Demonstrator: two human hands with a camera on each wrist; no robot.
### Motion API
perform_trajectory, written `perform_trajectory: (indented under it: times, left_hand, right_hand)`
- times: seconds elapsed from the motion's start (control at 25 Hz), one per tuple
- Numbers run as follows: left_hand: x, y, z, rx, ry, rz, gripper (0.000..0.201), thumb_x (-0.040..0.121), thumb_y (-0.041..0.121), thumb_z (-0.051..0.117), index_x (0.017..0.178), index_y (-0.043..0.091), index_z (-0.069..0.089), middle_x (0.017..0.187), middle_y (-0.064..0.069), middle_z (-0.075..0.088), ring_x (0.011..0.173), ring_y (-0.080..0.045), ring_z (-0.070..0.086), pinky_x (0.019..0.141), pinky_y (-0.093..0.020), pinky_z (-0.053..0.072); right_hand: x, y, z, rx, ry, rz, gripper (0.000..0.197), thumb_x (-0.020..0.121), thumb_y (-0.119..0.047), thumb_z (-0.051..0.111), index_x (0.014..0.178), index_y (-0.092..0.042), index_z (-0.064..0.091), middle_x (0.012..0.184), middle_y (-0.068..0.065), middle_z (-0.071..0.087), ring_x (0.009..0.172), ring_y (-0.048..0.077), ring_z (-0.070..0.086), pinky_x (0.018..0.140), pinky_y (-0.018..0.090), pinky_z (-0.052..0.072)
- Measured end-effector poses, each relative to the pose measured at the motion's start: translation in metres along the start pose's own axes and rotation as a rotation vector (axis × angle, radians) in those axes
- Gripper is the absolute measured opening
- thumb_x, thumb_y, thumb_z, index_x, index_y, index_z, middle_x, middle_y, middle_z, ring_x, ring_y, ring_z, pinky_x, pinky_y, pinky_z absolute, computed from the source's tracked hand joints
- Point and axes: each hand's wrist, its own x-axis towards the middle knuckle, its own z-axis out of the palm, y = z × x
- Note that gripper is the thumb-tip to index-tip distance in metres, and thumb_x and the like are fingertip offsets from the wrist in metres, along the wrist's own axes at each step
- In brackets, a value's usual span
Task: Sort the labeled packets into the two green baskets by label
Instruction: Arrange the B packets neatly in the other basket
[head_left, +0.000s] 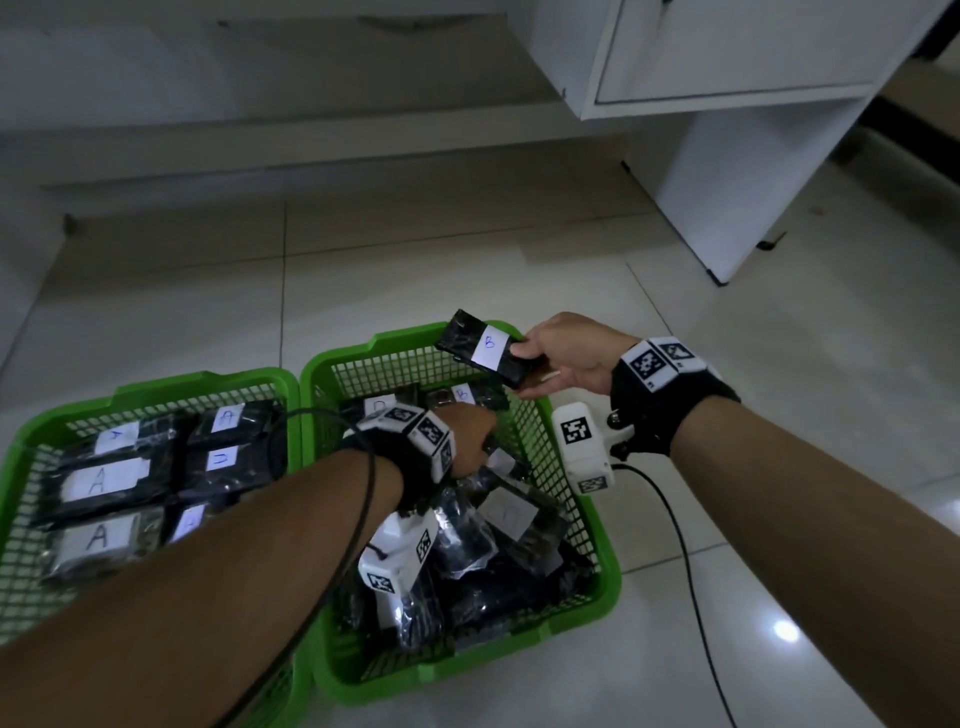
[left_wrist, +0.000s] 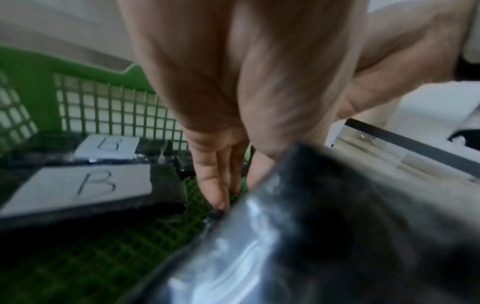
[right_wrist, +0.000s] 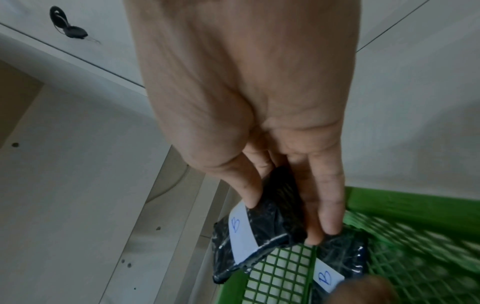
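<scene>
Two green baskets stand side by side on the floor. The left basket (head_left: 156, 384) holds several black packets labelled A (head_left: 104, 480). The right basket (head_left: 410, 332) holds a loose heap of black packets, some labelled B (left_wrist: 85, 185). My right hand (head_left: 524, 369) pinches a black packet labelled B (head_left: 467, 345) above the right basket's far rim; in the right wrist view the thumb and fingers (right_wrist: 330, 222) clamp its end (right_wrist: 272, 222). My left hand (head_left: 480, 434) reaches down into the right basket. There its fingertips (left_wrist: 217, 197) pinch the edge of a shiny black packet (left_wrist: 311, 236), whose label is hidden.
A white cabinet (head_left: 727, 156) stands on the tiled floor behind and to the right of the baskets. A black cable (head_left: 675, 545) runs from my right wrist across the floor. Another cable loops over my left forearm (head_left: 363, 493).
</scene>
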Motion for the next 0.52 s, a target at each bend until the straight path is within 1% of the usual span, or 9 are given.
perform_trajectory:
  times: [0.12, 0.16, 0.2, 0.24, 0.28, 0.32, 0.4, 0.48, 0.52]
  left_hand:
    - [0.007, 0.012, -0.001, -0.211, 0.058, -0.089, 0.029, 0.091, 0.018, 0.066, 0.112, -0.002, 0.063, 0.118, -0.020, 0.065, 0.104, -0.027, 0.064, 0.085, -0.028, 0.047]
    - [0.011, 0.013, -0.002, -0.267, 0.043, -0.055, 0.030, 0.091, 0.015, 0.067, 0.113, -0.005, 0.064, 0.120, -0.026, 0.064, 0.107, -0.026, 0.065, 0.087, -0.024, 0.045]
    - [0.005, 0.019, -0.005, -0.297, -0.024, -0.045, 0.033, 0.097, 0.014, 0.058, 0.122, -0.007, 0.060, 0.130, -0.027, 0.058, 0.117, -0.025, 0.060, 0.095, -0.021, 0.040]
    - [0.003, 0.022, -0.006, -0.341, -0.064, -0.084, 0.037, 0.103, 0.018, 0.047, 0.132, -0.004, 0.054, 0.139, -0.021, 0.053, 0.125, -0.024, 0.053, 0.099, -0.020, 0.035]
    - [0.004, 0.020, -0.005, -0.328, -0.095, -0.084, 0.039, 0.105, 0.024, 0.041, 0.136, 0.002, 0.052, 0.137, -0.013, 0.056, 0.124, -0.022, 0.052, 0.094, -0.017, 0.035]
    - [0.004, 0.019, -0.003, -0.361, -0.080, -0.062, 0.038, 0.105, 0.028, 0.041, 0.132, 0.006, 0.054, 0.123, -0.005, 0.062, 0.114, -0.019, 0.055, 0.083, -0.014, 0.038]
    - [0.007, 0.018, 0.005, -0.427, -0.028, -0.097, 0.028, 0.101, 0.040, 0.048, 0.111, 0.016, 0.058, 0.096, 0.002, 0.061, 0.096, -0.013, 0.059, 0.064, -0.015, 0.040]
    - [0.001, 0.020, 0.005, -0.511, -0.051, -0.135, 0.027, 0.096, 0.050, 0.053, 0.093, 0.023, 0.056, 0.090, 0.004, 0.061, 0.089, -0.013, 0.060, 0.063, -0.019, 0.040]
    - [0.000, 0.019, 0.006, -0.513, -0.062, -0.117, 0.030, 0.095, 0.053, 0.052, 0.092, 0.023, 0.058, 0.092, 0.004, 0.063, 0.090, -0.015, 0.060, 0.067, -0.021, 0.042]
  right_hand:
    - [-0.001, 0.010, -0.005, 0.087, -0.035, -0.022, 0.027, 0.100, -0.003, 0.058, 0.125, 0.009, 0.056, 0.119, 0.027, 0.065, 0.106, 0.036, 0.069, 0.078, 0.042, 0.063]
    - [-0.001, 0.013, -0.007, 0.121, -0.051, -0.032, 0.026, 0.100, -0.003, 0.057, 0.123, 0.009, 0.057, 0.121, 0.027, 0.065, 0.109, 0.037, 0.068, 0.079, 0.041, 0.063]
    - [-0.001, 0.017, -0.008, 0.150, -0.066, -0.046, 0.024, 0.100, -0.003, 0.057, 0.121, 0.009, 0.058, 0.123, 0.027, 0.064, 0.110, 0.037, 0.068, 0.082, 0.041, 0.063]
    - [-0.001, 0.019, -0.010, 0.165, -0.072, -0.060, 0.022, 0.100, -0.002, 0.057, 0.119, 0.008, 0.059, 0.123, 0.027, 0.065, 0.111, 0.037, 0.067, 0.086, 0.042, 0.062]
    - [-0.001, 0.022, -0.010, 0.170, -0.072, -0.070, 0.020, 0.100, -0.002, 0.056, 0.118, 0.007, 0.060, 0.124, 0.027, 0.065, 0.112, 0.037, 0.067, 0.090, 0.043, 0.060]
    - [0.000, 0.023, -0.011, 0.174, -0.070, -0.081, 0.021, 0.100, -0.002, 0.056, 0.119, 0.007, 0.060, 0.124, 0.026, 0.065, 0.113, 0.036, 0.067, 0.093, 0.045, 0.059]
    - [0.001, 0.027, -0.011, 0.187, -0.070, -0.097, 0.023, 0.101, -0.001, 0.056, 0.122, 0.008, 0.058, 0.124, 0.026, 0.065, 0.114, 0.036, 0.067, 0.095, 0.045, 0.058]
    - [0.002, 0.030, -0.011, 0.184, -0.071, -0.117, 0.025, 0.101, -0.002, 0.056, 0.124, 0.008, 0.057, 0.123, 0.025, 0.066, 0.114, 0.035, 0.067, 0.092, 0.043, 0.059]
    - [0.002, 0.031, -0.011, 0.177, -0.067, -0.129, 0.025, 0.101, -0.002, 0.056, 0.124, 0.008, 0.057, 0.123, 0.025, 0.066, 0.113, 0.035, 0.067, 0.090, 0.041, 0.060]
